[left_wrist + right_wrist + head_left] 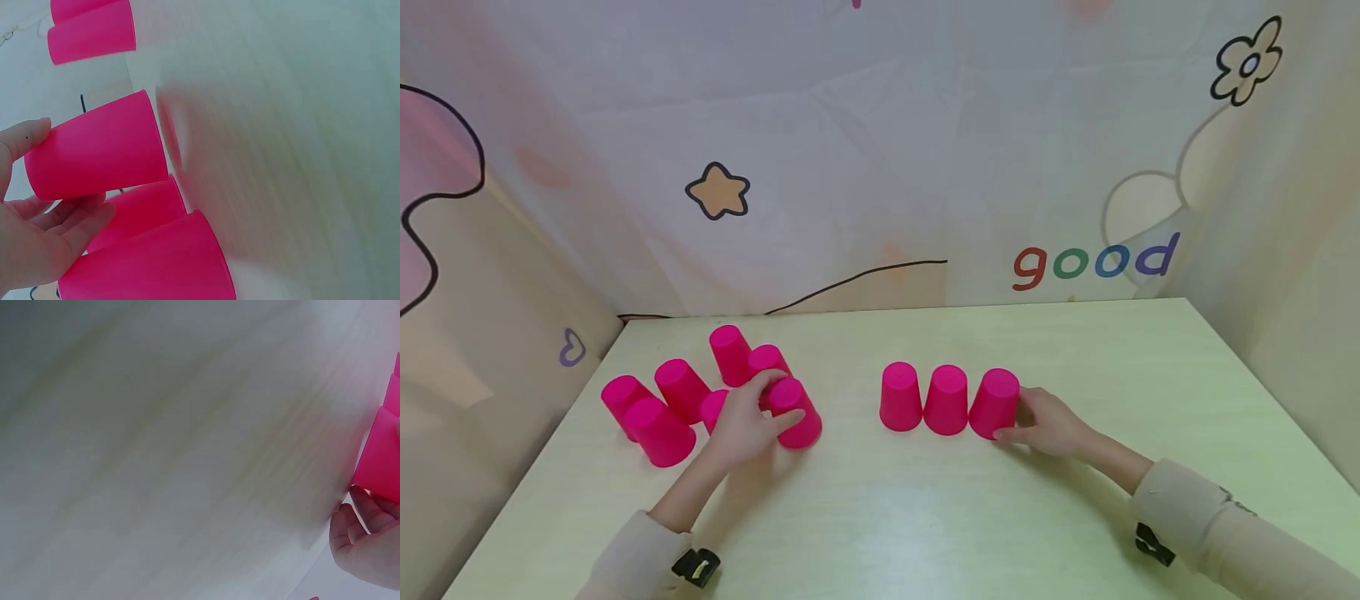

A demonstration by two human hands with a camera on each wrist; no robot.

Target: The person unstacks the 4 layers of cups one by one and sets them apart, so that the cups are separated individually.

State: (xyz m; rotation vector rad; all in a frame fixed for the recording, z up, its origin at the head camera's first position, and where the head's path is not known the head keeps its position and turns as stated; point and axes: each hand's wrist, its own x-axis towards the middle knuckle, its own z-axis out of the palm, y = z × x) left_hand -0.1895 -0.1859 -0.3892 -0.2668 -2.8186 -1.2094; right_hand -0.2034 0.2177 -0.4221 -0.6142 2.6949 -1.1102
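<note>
My left hand (748, 425) grips an upside-down pink cup (793, 414), thumb on the near side and fingers behind. In the left wrist view this cup (97, 147) has its rim close over the table, a faint reflection beside it. On the right, three upside-down pink cups stand in a row: a left one (900, 397), a middle one (946, 400) and a right one (996, 404). My right hand (1051, 423) holds the right one from its right side, thumb low at the front. The right wrist view shows that cup (380, 459) only at its edge.
Several more upside-down pink cups stand at the left, among them a front one (661, 433) and a back one (728, 354); my left hand partly hides one (711, 408). A printed curtain (865, 167) rises behind the pale table (880, 517).
</note>
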